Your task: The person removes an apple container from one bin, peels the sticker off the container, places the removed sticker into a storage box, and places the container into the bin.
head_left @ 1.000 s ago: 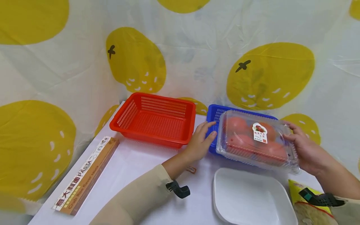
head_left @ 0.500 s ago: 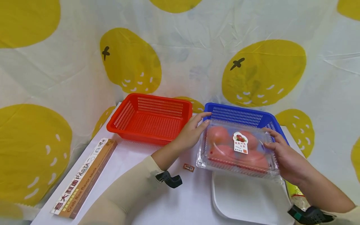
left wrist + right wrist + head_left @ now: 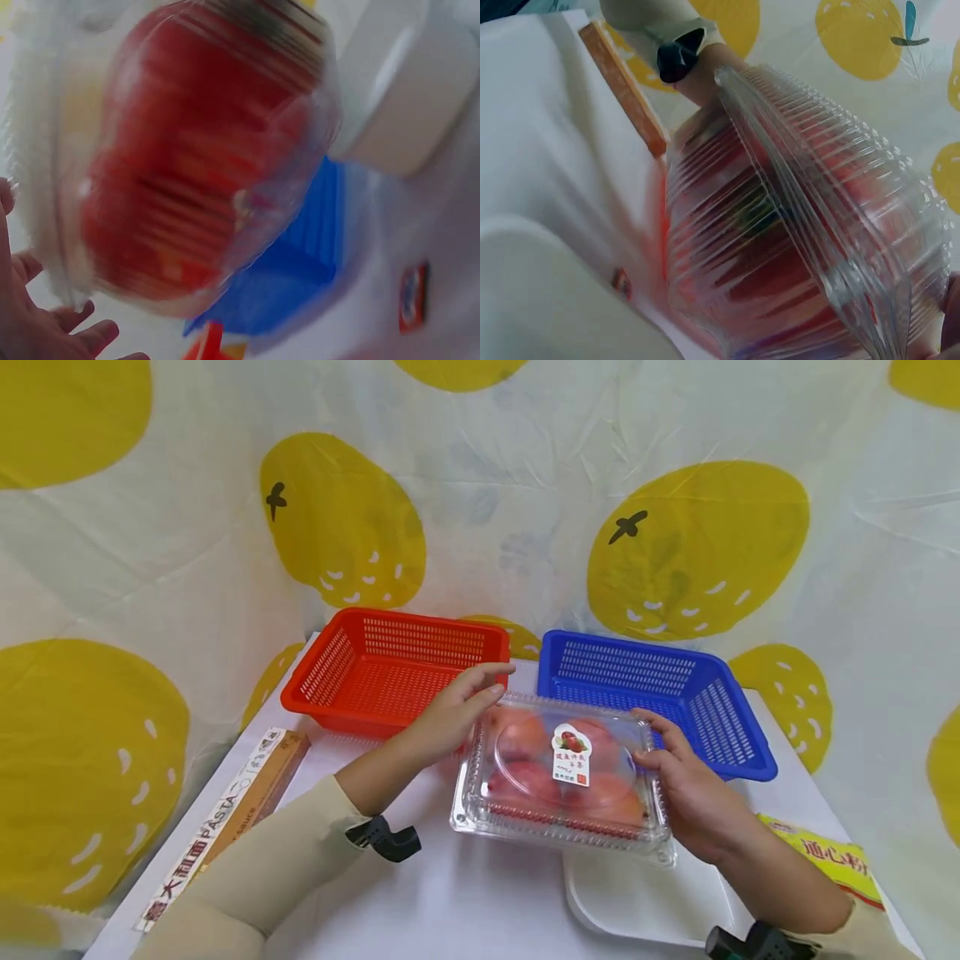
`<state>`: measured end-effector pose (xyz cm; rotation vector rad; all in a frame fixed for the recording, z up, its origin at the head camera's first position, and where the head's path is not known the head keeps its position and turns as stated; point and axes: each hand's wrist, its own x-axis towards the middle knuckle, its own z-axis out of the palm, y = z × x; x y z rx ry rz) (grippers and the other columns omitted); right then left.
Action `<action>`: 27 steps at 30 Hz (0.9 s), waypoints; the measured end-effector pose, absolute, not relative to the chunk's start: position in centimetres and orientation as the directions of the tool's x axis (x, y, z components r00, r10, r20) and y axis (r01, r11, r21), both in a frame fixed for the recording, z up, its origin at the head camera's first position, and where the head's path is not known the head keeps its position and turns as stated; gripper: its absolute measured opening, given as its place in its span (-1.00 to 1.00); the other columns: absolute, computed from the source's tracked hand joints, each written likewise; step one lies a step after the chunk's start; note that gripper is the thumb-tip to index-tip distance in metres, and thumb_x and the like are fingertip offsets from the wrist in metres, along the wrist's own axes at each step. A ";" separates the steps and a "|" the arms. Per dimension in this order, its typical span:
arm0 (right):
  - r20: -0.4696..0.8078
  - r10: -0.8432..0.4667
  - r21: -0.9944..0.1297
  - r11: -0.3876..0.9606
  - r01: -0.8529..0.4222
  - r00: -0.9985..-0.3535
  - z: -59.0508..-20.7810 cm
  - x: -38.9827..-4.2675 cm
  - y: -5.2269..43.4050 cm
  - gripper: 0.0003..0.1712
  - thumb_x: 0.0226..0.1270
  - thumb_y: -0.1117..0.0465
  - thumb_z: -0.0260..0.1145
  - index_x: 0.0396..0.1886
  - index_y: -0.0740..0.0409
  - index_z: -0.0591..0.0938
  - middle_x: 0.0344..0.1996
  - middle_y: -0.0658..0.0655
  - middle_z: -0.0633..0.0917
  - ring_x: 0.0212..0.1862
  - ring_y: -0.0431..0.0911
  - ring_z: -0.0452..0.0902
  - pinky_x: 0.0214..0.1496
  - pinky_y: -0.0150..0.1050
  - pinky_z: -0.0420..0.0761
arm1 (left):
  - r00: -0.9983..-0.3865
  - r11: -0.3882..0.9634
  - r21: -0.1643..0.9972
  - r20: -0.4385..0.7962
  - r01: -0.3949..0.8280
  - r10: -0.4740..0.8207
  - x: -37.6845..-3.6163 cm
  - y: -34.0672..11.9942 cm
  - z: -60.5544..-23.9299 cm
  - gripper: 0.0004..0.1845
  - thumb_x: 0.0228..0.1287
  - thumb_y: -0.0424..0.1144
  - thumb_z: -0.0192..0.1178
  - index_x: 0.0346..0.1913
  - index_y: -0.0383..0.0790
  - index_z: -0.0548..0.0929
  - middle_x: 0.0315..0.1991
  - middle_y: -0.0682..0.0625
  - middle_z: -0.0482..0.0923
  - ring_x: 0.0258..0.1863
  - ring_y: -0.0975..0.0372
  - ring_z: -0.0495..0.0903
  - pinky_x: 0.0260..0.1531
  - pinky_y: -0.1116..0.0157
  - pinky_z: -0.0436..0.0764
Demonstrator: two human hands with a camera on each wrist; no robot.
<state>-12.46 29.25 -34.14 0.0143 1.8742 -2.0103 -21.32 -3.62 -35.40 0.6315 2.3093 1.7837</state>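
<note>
My right hand (image 3: 693, 789) grips the right side of a clear plastic clamshell box (image 3: 468, 814), thumb over the lid. Several round red fruits that look like tomatoes (image 3: 521, 781) lie inside, under a white fruit label (image 3: 572, 756). The box is held up in front of the baskets and overlaps the white tray (image 3: 637, 902). At its left back corner is my left hand (image 3: 450, 714), fingers extended and not wrapped round it. In the left wrist view, spread fingertips (image 3: 101, 334) of that hand show beside the box's rim.
A red basket (image 3: 300, 697) stands at the back left and a blue basket (image 3: 753, 768) at the back right. A long pasta box (image 3: 247, 802) lies at the left; a yellow packet (image 3: 825, 856) lies at the right. A small red wrapper (image 3: 412, 296) is on the table.
My right hand has carried the box from over the blue basket leftward and nearer, uncovering that basket. The left hand has moved left along with it.
</note>
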 end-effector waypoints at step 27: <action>-0.300 -0.267 -0.911 -0.205 0.358 -0.916 -39.7 -8.8 12.9 -0.29 0.56 0.32 0.11 0.61 -0.12 0.17 0.28 0.32 0.37 0.08 0.03 0.60 0.03 -0.14 0.70 | -0.940 0.272 0.954 0.028 0.127 0.339 -14.5 -18.8 -38.5 -0.56 0.72 -0.21 -0.01 0.52 -0.15 0.47 0.51 -0.23 0.41 0.54 -0.21 0.29 0.39 -0.31 0.42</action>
